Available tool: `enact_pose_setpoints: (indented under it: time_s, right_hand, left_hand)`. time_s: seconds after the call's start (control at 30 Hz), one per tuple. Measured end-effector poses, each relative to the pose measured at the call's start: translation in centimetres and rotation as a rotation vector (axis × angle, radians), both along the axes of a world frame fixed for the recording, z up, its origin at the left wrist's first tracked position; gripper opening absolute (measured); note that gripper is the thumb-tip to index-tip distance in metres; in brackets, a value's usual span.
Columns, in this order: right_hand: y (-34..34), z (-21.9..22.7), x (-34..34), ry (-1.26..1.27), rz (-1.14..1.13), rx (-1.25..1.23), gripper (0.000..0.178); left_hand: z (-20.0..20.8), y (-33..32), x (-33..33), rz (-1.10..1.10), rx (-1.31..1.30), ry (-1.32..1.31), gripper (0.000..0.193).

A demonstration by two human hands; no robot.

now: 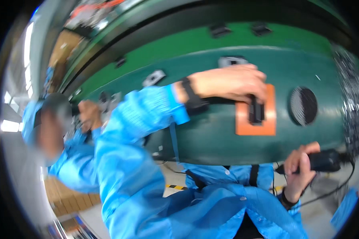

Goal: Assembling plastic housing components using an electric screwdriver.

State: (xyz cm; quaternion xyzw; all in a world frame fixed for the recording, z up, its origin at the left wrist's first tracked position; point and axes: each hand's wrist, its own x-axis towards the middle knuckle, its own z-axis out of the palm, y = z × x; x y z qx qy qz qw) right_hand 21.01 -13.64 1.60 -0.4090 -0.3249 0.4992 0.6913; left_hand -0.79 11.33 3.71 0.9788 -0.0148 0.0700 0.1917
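My left hand [237, 81] reaches across the bench with its fingers curled down onto a small black rectangular part [256, 113]. That part lies on an orange square block [269, 121], and the fingertips cover its far end. Lower right, my right hand [299, 171] is wrapped round a black corded tool [326, 160] that looks like an electric screwdriver. Its narrow dark tip points left, and the tool is held off the bench near the front edge. Motion blur hides fine detail.
A round black mesh-like disc [303, 106] lies right of the orange block. Grey-and-black parts [154, 77] and small black pieces [261, 28] sit farther back. Many shiny parts [349, 99] line the right end. A co-worker's hand [90, 114] is at the left.
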Motion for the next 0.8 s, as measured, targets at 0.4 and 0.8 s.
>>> enact_pose_setpoints:
  time_s: [0.4,0.8]
  right_hand:
    - [-0.2,2.0,0.0,-0.024,-0.035,-0.036,0.024]
    - [1.1,-1.2,4.8,-0.138,-0.055,0.017,0.01]
  left_hand:
    - [-0.5,-0.1,1.7,-0.149,0.306,-0.109,0.012]
    - [-2.5,-13.9,0.9,0.565,0.133,-0.009,0.042]
